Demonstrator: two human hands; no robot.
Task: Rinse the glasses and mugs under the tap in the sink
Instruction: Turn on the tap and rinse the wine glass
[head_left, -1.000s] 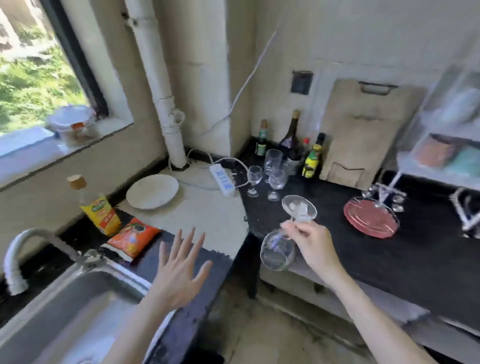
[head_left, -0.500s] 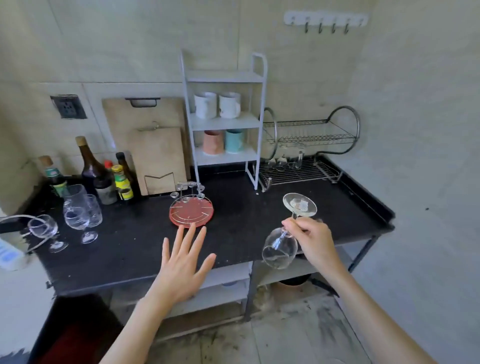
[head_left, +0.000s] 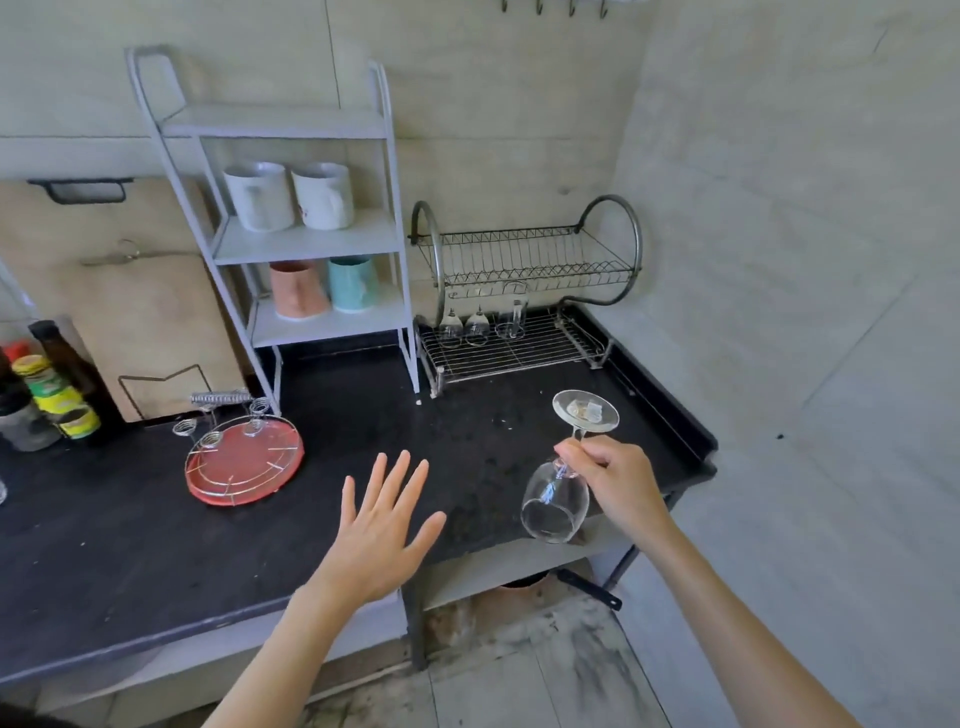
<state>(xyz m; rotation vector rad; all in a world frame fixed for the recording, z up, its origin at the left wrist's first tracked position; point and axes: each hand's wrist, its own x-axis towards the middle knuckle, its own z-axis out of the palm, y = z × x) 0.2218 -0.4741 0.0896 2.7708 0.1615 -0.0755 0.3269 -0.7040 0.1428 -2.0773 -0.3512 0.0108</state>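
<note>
One wine glass (head_left: 555, 499) hangs upside down in our right hand (head_left: 615, 480), whose fingers and thumb pinch its stem; the bowl drops below and to the left of our knuckles, while the foot (head_left: 585, 410) tips up just above them. The long axis of the glass runs on a slant, foot up and away from us, rim down and toward us. Our left hand (head_left: 382, 525) floats to the left of the glass, well apart from it, fingers straight and spread, holding nothing, palm down over the black counter (head_left: 130, 545). Ahead of the right hand, and a little left of it, stands the wire dish rack (head_left: 524, 312), with a few glasses (head_left: 478, 325) already inverted on its lower tier. We judge the rack to be where this glass goes next: the right hand is clearly the nearer one, and the reach runs forward. Further left sits a white shelf (head_left: 306, 239) with mugs (head_left: 291, 195).
</note>
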